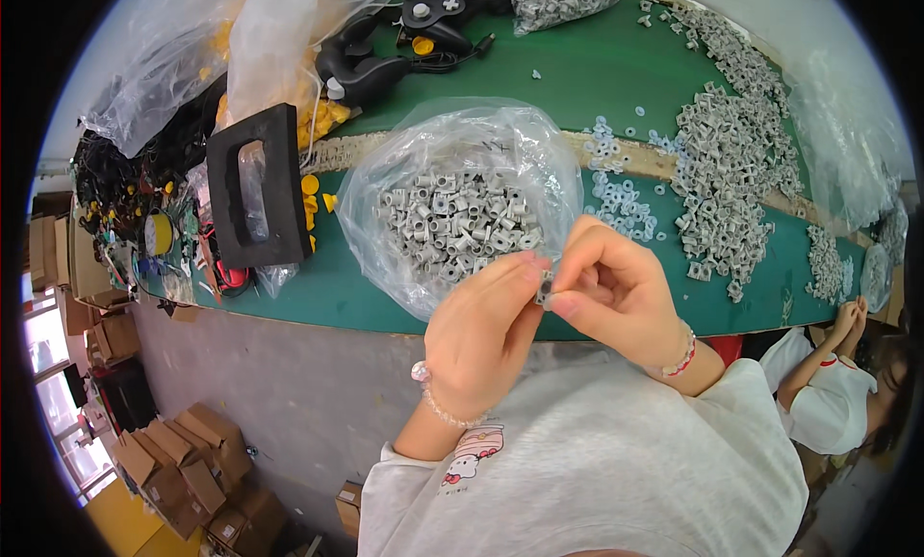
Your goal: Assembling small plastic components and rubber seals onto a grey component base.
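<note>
The left hand (484,334) and right hand (624,289) were pinched together on a small grey plastic part (545,293), right of centre frame; fitting was apparently under way, and careful fingertip alignment seemed called for.

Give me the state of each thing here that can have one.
Right hand, pinching a small grey part.
Left hand, at that part, grip partly hidden.
Clear plastic bag, open, holding grey parts.
Loose grey parts, heaped on the green table.
Translucent washers, scattered.
Black game controllers, lying on the table.
</note>
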The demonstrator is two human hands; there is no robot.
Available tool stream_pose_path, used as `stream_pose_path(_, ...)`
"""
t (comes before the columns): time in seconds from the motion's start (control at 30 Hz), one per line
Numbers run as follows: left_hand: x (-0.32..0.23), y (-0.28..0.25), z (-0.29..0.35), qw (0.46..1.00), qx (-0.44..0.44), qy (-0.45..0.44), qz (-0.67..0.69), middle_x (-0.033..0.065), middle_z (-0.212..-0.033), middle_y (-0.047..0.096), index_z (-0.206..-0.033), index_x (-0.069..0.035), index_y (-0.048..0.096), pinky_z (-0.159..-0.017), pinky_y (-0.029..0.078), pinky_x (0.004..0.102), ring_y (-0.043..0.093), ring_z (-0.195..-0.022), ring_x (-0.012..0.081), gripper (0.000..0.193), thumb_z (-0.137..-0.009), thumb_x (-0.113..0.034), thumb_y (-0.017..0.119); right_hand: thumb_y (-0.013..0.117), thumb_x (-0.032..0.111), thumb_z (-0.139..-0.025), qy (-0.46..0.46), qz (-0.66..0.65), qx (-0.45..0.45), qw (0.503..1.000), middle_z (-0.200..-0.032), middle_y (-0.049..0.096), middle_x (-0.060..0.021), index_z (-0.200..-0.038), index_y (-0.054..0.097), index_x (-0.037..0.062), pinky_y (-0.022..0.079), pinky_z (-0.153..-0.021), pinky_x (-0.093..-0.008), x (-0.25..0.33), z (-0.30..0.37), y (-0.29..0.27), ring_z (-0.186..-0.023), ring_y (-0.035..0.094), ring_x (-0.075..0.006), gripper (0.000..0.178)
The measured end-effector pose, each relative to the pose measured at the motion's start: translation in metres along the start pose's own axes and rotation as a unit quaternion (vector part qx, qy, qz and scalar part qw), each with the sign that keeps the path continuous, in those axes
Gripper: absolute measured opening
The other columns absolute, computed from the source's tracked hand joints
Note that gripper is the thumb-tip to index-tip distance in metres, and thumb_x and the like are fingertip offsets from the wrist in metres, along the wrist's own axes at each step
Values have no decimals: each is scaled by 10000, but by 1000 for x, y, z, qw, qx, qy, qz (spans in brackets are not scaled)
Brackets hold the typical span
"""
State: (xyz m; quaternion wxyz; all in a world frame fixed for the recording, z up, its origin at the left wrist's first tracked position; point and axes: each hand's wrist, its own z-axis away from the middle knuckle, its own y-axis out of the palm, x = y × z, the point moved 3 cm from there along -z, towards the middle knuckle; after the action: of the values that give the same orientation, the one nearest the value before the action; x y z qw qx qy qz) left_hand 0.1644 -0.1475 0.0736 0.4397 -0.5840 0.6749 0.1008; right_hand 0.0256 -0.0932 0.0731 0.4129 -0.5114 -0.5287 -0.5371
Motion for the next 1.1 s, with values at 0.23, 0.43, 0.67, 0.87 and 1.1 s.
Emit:
stream_pose_path(0.23, 2, 4, 3, 1000, -21, 18, 13, 165, -907, 666, -994, 21, 577, -695, 535, 327, 657, -872, 304, 383, -643, 99, 708, 668, 28, -790, 9, 22, -27, 999, -812, 417, 39, -879, 578, 59, 230, -530, -176, 0, 0, -2, -567, 259, -20, 131)
stream_pose_path(0.43, 2, 18, -4, 998, -13, 44, 40, 161, -904, 669, -974, 23, 571, -705, 540, 325, 660, -865, 295, 341, -670, 98, 705, 651, 16, -810, 48, -26, -34, 998, -819, 420, 42, -881, 566, 45, 248, -539, -172, 2, 4, -18, -585, 275, -15, 114)
stream_pose_path(0.67, 2, 19, -5, 997, -22, 69, 4, 159, -912, 671, -975, 24, 570, -706, 548, 335, 661, -867, 300, 331, -680, 101, 700, 668, 6, -798, 23, -12, -63, 998, -771, 429, 40, -862, 599, 40, 289, -543, -178, 1, 5, -18, -619, 336, -36, 100)
stream_pose_path(0.87, 4, 18, -7, 998, -31, 58, -8, 163, -926, 669, -987, 15, 574, -715, 546, 332, 658, -883, 302, 330, -691, 100, 690, 739, 21, -684, -193, 303, -135, 923, -648, 469, 5, -877, 695, 60, 329, -458, -231, 14, 4, -14, -548, 436, -99, 201)
stream_pose_path(1.1, 4, 7, -6, 999, -37, -19, -10, 155, -986, 657, -1024, 5, 588, -739, 530, 314, 650, -909, 282, 345, -704, 110, 666, 756, 40, -602, -298, 490, -62, 817, -623, 413, -3, -962, 703, 79, 281, -424, -262, 20, 4, -3, -480, 395, -126, 366)
